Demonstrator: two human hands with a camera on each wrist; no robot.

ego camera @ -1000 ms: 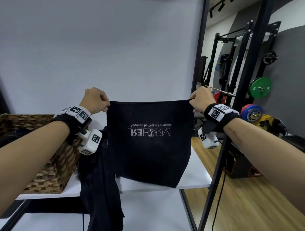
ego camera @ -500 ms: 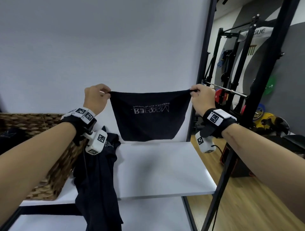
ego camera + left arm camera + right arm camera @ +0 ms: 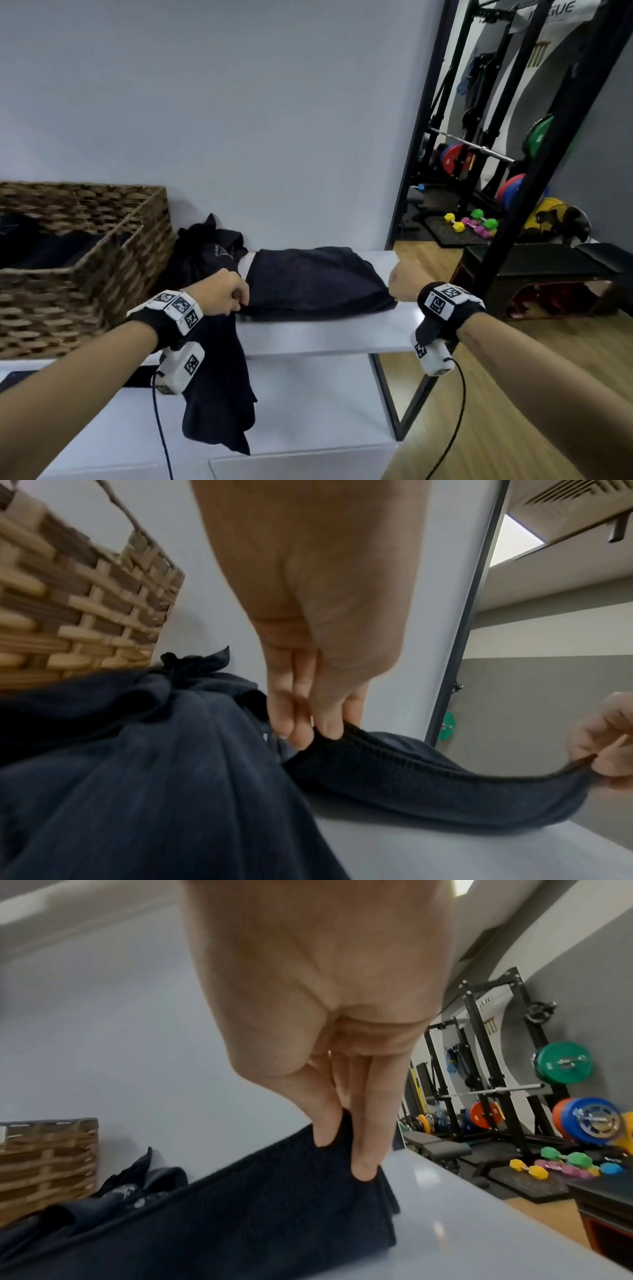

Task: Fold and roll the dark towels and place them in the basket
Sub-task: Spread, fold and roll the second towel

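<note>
A: Which step were you on?

B: The fold, I'd judge. You had the towel (image 3: 315, 279) doubled over on the shelf (image 3: 308, 337), right of the basket (image 3: 102, 260), and you were holding its near edge by both corners. Rolling was not yet begun.

A: How did your fingers stand?

B: Your left hand (image 3: 219, 294) pinched the corner nearer the basket, thumb against fingertips (image 3: 301, 731) with the hem clamped between. Your right hand (image 3: 406, 282) pinched the corner farther from the basket; the right wrist view showed fingers (image 3: 371, 1150) pressed together over the cloth and the thumb on the other side of it. The hem ran between your two hands, a little slack.

A: What did the next move call for?

B: Probably laying that edge flat and square on the shelf, letting go, smoothing, then folding again or rolling from one end. You needed to keep both corners level so the layers matched.

A: Anything else near the basket?

B: A loose pile (image 3: 212, 260) of dark cloth lay between the basket and the towel, part of it hanging over the shelf's front. More dark cloth showed inside the basket; I couldn't tell if it was rolled.
</note>
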